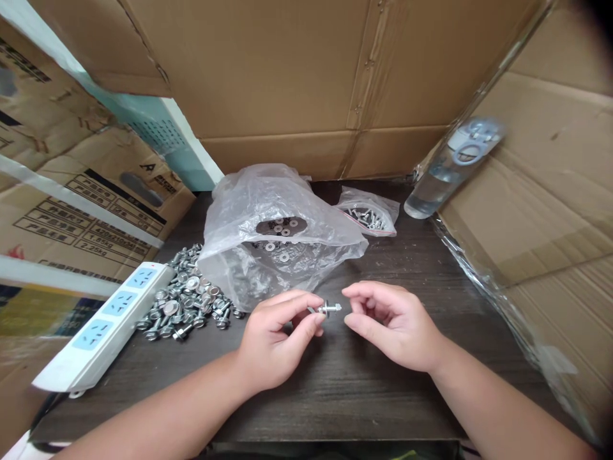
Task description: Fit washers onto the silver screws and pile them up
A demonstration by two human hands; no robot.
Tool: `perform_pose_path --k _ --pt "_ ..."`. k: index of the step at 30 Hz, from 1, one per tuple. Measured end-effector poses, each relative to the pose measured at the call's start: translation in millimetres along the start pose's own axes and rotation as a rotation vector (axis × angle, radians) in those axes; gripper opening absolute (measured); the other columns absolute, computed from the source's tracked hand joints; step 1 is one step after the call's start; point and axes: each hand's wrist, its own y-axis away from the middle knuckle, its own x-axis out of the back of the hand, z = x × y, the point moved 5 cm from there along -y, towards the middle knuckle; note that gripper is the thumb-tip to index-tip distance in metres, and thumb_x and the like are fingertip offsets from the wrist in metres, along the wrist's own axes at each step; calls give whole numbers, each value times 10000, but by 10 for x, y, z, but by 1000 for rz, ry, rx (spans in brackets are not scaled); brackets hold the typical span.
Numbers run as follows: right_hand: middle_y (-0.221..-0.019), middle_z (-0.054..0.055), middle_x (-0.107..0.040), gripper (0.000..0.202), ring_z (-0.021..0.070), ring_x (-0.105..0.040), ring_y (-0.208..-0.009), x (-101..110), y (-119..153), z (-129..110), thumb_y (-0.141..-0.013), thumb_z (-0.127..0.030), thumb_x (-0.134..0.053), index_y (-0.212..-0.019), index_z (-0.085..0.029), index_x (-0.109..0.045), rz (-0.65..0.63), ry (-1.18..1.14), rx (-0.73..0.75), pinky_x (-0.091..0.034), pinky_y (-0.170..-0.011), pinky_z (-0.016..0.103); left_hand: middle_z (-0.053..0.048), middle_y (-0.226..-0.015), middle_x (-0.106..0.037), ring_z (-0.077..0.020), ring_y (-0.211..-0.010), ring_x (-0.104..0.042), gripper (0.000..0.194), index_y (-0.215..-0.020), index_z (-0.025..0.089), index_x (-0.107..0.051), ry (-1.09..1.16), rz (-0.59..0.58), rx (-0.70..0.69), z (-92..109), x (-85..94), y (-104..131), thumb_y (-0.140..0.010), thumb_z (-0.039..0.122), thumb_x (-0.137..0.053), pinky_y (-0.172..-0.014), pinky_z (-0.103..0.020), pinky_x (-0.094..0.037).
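Observation:
Between thumb and index finger, my left hand [280,342] pinches a small silver screw [334,308] that points to the right, with a washer [327,308] around it near the fingertips. The screw's other end is hidden by my fingers. My right hand [390,322] is just right of the screw's tip, thumb and fingers apart, holding nothing. Behind my hands lies a translucent plastic bag [239,204], its mouth facing me, with several flat washers [285,257] inside. Left of the bag is a heap of flanged bolts [191,300].
A small zip bag of screws [366,217] lies behind on the right, beside a clear water bottle [435,179]. A white power strip [105,326] borders the bolts on the left. Cardboard walls [287,70] enclose the dark wooden table [364,409] at the back and sides.

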Motion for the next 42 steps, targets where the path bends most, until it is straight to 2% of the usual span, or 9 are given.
perform_pose_path --k 7,13,16,20,30,34,36,39,42 --pt "-719 21 -581 117 63 -501 -606 -70 -31 -50 -906 -226 -611 -955 -137 -670 -72 101 41 -417 -556 179 -24 -687 -674 -85 -625 -628 108 -916 136 -683 -21 -71 -58 59 -32 -22 -843 90 -619 -610 -175 -524" --pt "-615 17 -543 300 84 -501 -605 -92 -41 12 -991 -268 -459 -800 -135 -648 -126 128 16 -427 -610 215 -32 -705 -679 -91 -633 -622 117 -933 141 -685 -21 -79 -69 37 -34 -4 -854 107 -607 -630 -192 -527" --pt "-624 12 -553 271 77 -505 -581 -70 -28 32 -988 -294 -468 -876 -134 -656 -85 104 -1 -438 -585 206 -25 -709 -674 -83 -614 -626 117 -935 144 -687 -31 -58 -37 8 -16 7 -851 108 -613 -613 -178 -523" --pt "-715 12 -577 225 58 -505 -572 -62 2 27 -908 -296 -618 -1066 -138 -640 -48 43 -15 -427 -516 170 -26 -751 -678 -75 -596 -632 115 -936 150 -685 -13 -37 -14 -26 -4 20 -846 111 -625 -593 -168 -517" --pt "-677 7 -544 104 62 -477 -585 -91 -26 -33 -907 -225 -613 -912 -134 -664 -39 108 79 -394 -544 185 -20 -682 -672 -79 -591 -625 93 -906 135 -691 -2 -84 5 27 -50 -17 -855 117 -615 -564 -160 -503" --pt "-588 9 -511 352 72 -466 -571 -122 -25 -18 -979 -238 -472 -660 -131 -573 -89 118 77 -382 -579 211 -25 -674 -670 -85 -613 -628 110 -919 118 -687 -11 -101 -50 36 -58 -9 -847 91 -608 -610 -176 -521" --pt "-571 11 -505 423 75 -478 -567 -106 -26 18 -1002 -270 -423 -617 -130 -528 -96 104 21 -392 -595 216 -23 -690 -675 -82 -614 -636 128 -940 124 -685 -25 -81 -66 27 -42 0 -842 83 -613 -618 -173 -527" --pt "-599 11 -526 403 77 -509 -570 -61 -25 63 -1023 -309 -372 -741 -126 -593 -74 51 -47 -422 -605 213 -18 -689 -675 -75 -580 -645 124 -944 124 -681 -33 -33 -48 10 -3 3 -837 90 -627 -577 -154 -524" --pt "-672 13 -550 249 72 -511 -592 -45 -21 48 -987 -296 -472 -908 -128 -639 -61 57 2 -423 -576 193 -14 -666 -665 -75 -558 -652 104 -931 116 -677 -28 -17 -20 3 14 -6 -843 100 -623 -559 -144 -528"
